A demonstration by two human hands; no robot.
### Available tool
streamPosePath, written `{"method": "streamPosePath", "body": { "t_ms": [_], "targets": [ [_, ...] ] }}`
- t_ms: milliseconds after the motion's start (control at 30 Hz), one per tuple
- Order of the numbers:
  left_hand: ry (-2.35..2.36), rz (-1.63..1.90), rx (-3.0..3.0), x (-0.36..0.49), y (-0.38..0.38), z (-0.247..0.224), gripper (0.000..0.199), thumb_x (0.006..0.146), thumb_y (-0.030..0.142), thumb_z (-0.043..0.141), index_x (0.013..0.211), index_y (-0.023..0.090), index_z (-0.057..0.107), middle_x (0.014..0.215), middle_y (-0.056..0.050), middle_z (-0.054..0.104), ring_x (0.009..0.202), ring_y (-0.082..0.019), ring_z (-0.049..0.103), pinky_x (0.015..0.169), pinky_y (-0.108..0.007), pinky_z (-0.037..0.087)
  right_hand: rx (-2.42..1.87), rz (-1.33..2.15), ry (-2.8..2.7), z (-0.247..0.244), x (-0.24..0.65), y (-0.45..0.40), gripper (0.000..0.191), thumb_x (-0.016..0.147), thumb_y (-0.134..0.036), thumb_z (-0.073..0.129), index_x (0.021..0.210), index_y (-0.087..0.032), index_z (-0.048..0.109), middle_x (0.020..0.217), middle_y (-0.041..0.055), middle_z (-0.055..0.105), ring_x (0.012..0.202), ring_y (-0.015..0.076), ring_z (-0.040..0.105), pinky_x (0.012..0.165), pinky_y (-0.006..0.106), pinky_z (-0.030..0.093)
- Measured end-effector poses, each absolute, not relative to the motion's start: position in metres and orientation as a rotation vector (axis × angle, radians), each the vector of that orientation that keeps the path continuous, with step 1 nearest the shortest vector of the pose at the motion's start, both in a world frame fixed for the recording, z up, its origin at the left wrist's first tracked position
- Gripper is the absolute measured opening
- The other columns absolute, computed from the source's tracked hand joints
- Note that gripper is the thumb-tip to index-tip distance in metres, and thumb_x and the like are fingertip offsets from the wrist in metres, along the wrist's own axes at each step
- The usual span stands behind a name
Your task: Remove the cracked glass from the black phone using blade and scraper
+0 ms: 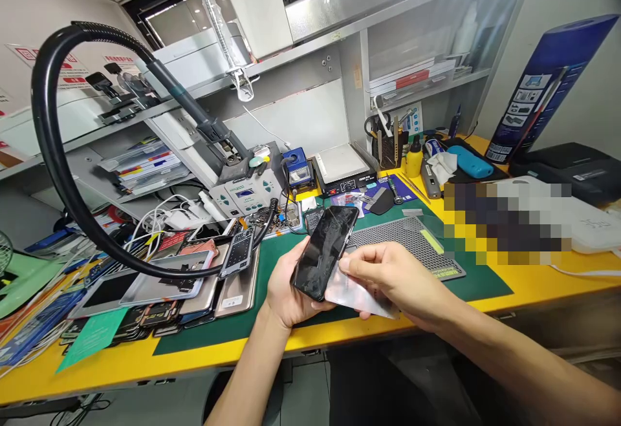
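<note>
My L grip (281, 290) is closed round the blk phone (323, 251), held over the green mat's (485, 284) near side, glossy face up, long axis running near-left to far-right. My R grip (392, 274) pinches a thin clear sheet (361, 298) at its near-right edge. Yellow desk (145, 364): phone pts (237, 290) left, ctrl unit (245, 192) far, shelves (349, 31) behind.

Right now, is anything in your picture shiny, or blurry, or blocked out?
In the head view, pale marks streak the black smartphone, glare or smudges, I can't tell; in the head view, bright patches glint on the plastic film in the right hand; also in the head view, a blocky mosaic patch hides something above the yellow tabletop.
</note>
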State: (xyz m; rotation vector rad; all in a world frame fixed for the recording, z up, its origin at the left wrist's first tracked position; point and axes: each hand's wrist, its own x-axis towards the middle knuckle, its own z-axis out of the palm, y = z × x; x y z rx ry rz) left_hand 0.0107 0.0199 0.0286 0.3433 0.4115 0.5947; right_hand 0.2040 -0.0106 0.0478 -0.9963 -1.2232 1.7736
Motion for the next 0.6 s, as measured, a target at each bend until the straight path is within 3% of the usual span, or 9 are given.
{"method": "streamPosePath", "body": {
  "t_ms": [133,267,400,500,600],
  "targets": [
    [0.405,0.59,0.308,0.009,0.02,0.027,0.057,0.101,0.05,0.036,0.125,0.005,0.061,0.086,-0.015,0.071,0.056,-0.019,0.065,0.035,-0.025,0.044,-1.008,1.743,-1.2,0.053,0.199,-0.016,0.042,0.085,-0.048,0.07,0.058,-0.018,0.056,0.043,-0.0045,0.049,0.037,0.0067,0.04,0.038,0.019,0.028],
    [0.404,0.591,0.285,0.008,0.02,0.028,0.057,0.102,0.049,0.035,0.125,0.004,0.06,0.083,-0.015,0.072,0.053,-0.019,0.065,0.034,-0.023,0.042,-0.992,1.771,-1.142,0.055,0.196,-0.017,0.039,0.083,-0.048,0.072,0.063,-0.018,0.058,0.051,-0.0023,0.057,0.041,0.0084,0.048,0.043,0.021,0.034],
    [0.402,0.59,0.29,0.008,0.019,0.03,0.056,0.102,0.047,0.034,0.124,0.004,0.062,0.078,-0.015,0.073,0.048,-0.018,0.062,0.031,-0.022,0.038,-0.955,1.832,-1.098,0.048,0.195,-0.016,0.042,0.083,-0.052,0.072,0.064,-0.018,0.056,0.05,-0.0019,0.058,0.042,0.0097,0.051,0.041,0.022,0.028],
    [0.404,0.58,0.309,0.008,0.019,0.029,0.055,0.103,0.046,0.032,0.124,0.006,0.062,0.078,-0.014,0.073,0.043,-0.016,0.058,0.029,-0.021,0.034,-0.888,1.878,-1.075,0.045,0.194,-0.016,0.041,0.082,-0.054,0.072,0.069,-0.017,0.06,0.055,0.0,0.061,0.048,0.0127,0.057,0.043,0.022,0.032],
    [0.423,0.563,0.345,0.007,0.019,0.029,0.056,0.102,0.048,0.032,0.125,0.007,0.063,0.076,-0.013,0.073,0.041,-0.015,0.057,0.028,-0.02,0.033,-0.916,1.859,-1.077,0.047,0.196,-0.017,0.04,0.082,-0.053,0.073,0.069,-0.017,0.061,0.054,-0.0015,0.058,0.047,0.0113,0.054,0.042,0.022,0.029]
  ]
}}
